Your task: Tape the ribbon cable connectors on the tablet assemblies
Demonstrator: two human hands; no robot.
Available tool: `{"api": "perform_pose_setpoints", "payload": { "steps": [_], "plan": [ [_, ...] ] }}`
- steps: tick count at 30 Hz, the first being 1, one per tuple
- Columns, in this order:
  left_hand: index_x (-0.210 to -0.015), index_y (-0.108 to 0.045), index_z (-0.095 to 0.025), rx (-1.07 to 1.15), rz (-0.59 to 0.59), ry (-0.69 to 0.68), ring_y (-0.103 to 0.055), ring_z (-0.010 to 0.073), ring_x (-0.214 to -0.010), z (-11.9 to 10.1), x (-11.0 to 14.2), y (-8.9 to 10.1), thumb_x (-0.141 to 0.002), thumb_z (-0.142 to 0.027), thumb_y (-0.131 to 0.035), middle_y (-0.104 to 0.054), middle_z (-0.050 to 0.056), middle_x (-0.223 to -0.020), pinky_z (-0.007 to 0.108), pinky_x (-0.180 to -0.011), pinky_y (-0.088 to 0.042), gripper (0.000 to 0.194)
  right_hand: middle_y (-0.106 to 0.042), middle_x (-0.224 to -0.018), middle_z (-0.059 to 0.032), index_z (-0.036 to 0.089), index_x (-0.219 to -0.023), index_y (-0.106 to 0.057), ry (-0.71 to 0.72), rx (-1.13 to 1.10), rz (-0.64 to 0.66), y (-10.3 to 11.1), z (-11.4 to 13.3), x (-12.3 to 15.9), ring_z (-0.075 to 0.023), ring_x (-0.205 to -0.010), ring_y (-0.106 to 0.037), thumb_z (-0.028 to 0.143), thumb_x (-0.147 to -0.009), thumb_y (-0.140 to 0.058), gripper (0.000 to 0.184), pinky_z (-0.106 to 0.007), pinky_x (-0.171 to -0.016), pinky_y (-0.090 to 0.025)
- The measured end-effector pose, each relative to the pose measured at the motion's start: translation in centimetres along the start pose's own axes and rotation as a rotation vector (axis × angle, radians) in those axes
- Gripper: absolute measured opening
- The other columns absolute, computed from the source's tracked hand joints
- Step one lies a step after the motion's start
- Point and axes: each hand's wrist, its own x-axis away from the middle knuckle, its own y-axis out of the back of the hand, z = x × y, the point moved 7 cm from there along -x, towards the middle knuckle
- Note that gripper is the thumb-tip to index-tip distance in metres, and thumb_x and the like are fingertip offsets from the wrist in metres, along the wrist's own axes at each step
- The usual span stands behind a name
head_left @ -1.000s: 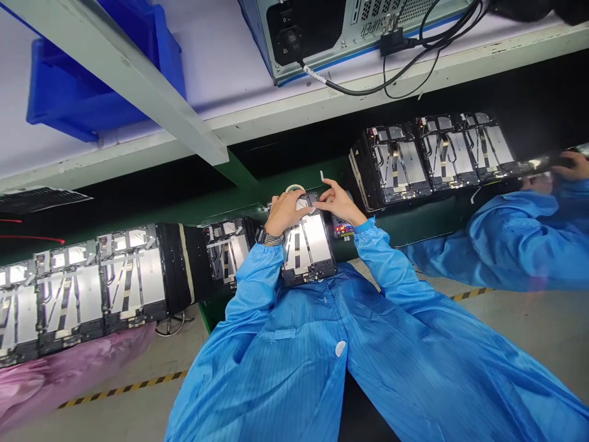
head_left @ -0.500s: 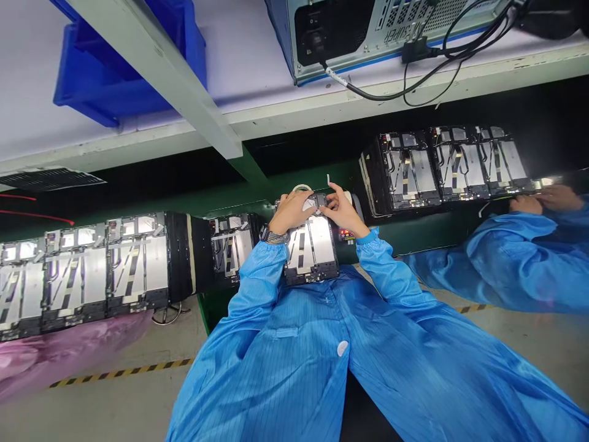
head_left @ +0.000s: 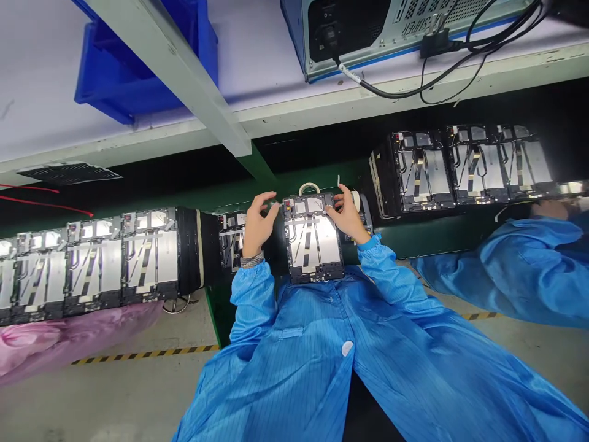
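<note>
In front of me lies an opened tablet, a black frame with silver panels, dark ribbon strips and small boards along its edges. My left hand is off to its left, fingers apart and holding nothing. At the tablet's upper right corner is my right hand, its thumb on the top face and its fingers by the edge. A thin white strip stands up at the tip of its index finger. Behind the tablet shows a cream-coloured ring; a white roll is partly hidden behind my right hand.
Stacks of similar opened tablets stand left and right, with another tablet by my left wrist. A shelf above holds a blue bin and a cabled computer case. Co-workers' sleeves show at right and left.
My left hand has let go of the tablet's top edge and moved left with its fingers spread. My right hand stays at the upper right corner. The view has shifted.
</note>
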Motion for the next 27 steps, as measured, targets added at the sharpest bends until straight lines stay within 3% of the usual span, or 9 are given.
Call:
{"api": "perform_pose_setpoints", "payload": {
  "steps": [3,6,8,10,13,16,23,27],
  "plan": [
    [-0.131,-0.068,-0.028,0.052,-0.039,0.075,-0.062,0.0263,-0.135,2.4,2.2,0.7,-0.098,-0.037,-0.065,-0.068,0.008,-0.141,0.045,-0.112,-0.051,0.034,-0.057,-0.133,-0.0142,0.023,-0.159,-0.035,0.107,0.083,-0.065,0.5,2.0,0.5,-0.0279,-0.110,-0.058,0.035,-0.086,-0.069,0.081,-0.052,-0.103,-0.050],
    [-0.138,-0.063,-0.030,0.101,-0.017,0.123,-0.058,0.0274,-0.140,4.1,3.5,-0.4,-0.095,-0.038,-0.070,-0.063,0.008,-0.149,0.047,-0.114,-0.050,0.044,-0.055,-0.136,-0.0155,0.024,-0.156,-0.039,0.253,0.182,-0.123,0.8,5.7,1.7,-0.0333,-0.125,-0.053,0.033,-0.089,-0.065,0.072,-0.057,-0.111,-0.044],
    [-0.142,-0.059,-0.031,0.153,0.024,0.146,-0.054,0.0285,-0.145,5.0,3.7,-1.8,-0.092,-0.038,-0.073,-0.058,0.008,-0.154,0.048,-0.117,-0.049,0.052,-0.060,-0.131,-0.0138,0.025,-0.157,-0.039,0.348,0.242,-0.029,-0.5,8.0,2.5,-0.0349,-0.125,-0.053,0.031,-0.091,-0.064,0.070,-0.059,-0.111,-0.042],
    [-0.145,-0.056,-0.032,0.218,0.053,0.162,-0.051,0.0294,-0.148,5.7,3.7,-3.1,-0.091,-0.038,-0.075,-0.056,0.009,-0.156,0.049,-0.119,-0.047,0.057,-0.065,-0.121,-0.0113,0.026,-0.159,-0.037,0.435,0.281,0.148,-2.9,9.5,3.2,-0.0347,-0.118,-0.056,0.028,-0.093,-0.063,0.071,-0.058,-0.108,-0.042],
    [-0.144,-0.056,-0.030,0.323,0.059,0.180,-0.052,0.0297,-0.147,6.3,3.6,-4.2,-0.091,-0.037,-0.074,-0.057,0.010,-0.155,0.050,-0.120,-0.046,0.057,-0.068,-0.105,-0.0082,0.024,-0.159,-0.039,0.529,0.289,0.315,-6.2,10.2,3.4,-0.0319,-0.106,-0.059,0.021,-0.096,-0.057,0.066,-0.054,-0.103,-0.042],
    [-0.141,-0.057,-0.029,0.408,0.064,0.189,-0.054,0.0291,-0.146,6.5,3.5,-4.8,-0.090,-0.036,-0.074,-0.059,0.010,-0.152,0.050,-0.121,-0.045,0.054,-0.068,-0.100,-0.0069,0.023,-0.158,-0.043,0.559,0.269,0.328,-7.8,10.1,2.3,-0.0286,-0.098,-0.059,0.015,-0.099,-0.048,0.060,-0.049,-0.099,-0.042],
    [-0.135,-0.060,-0.027,0.435,0.001,0.207,-0.057,0.0274,-0.141,6.7,3.0,-5.1,-0.089,-0.033,-0.071,-0.064,0.009,-0.146,0.047,-0.122,-0.044,0.048,-0.065,-0.091,-0.0054,0.022,-0.160,-0.044,0.575,0.345,0.441,-9.0,11.3,-0.2,-0.0259,-0.090,-0.055,0.009,-0.096,-0.046,0.065,-0.047,-0.095,-0.043],
    [-0.132,-0.058,-0.025,0.414,-0.024,0.225,-0.059,0.0268,-0.140,6.9,2.7,-5.4,-0.086,-0.033,-0.071,-0.064,0.010,-0.144,0.047,-0.122,-0.044,0.048,-0.064,-0.099,-0.0070,0.025,-0.163,-0.039,0.566,0.380,0.490,-8.9,12.2,-0.5,-0.0277,-0.096,-0.056,0.008,-0.092,-0.049,0.074,-0.050,-0.097,-0.044]
  ]
}}
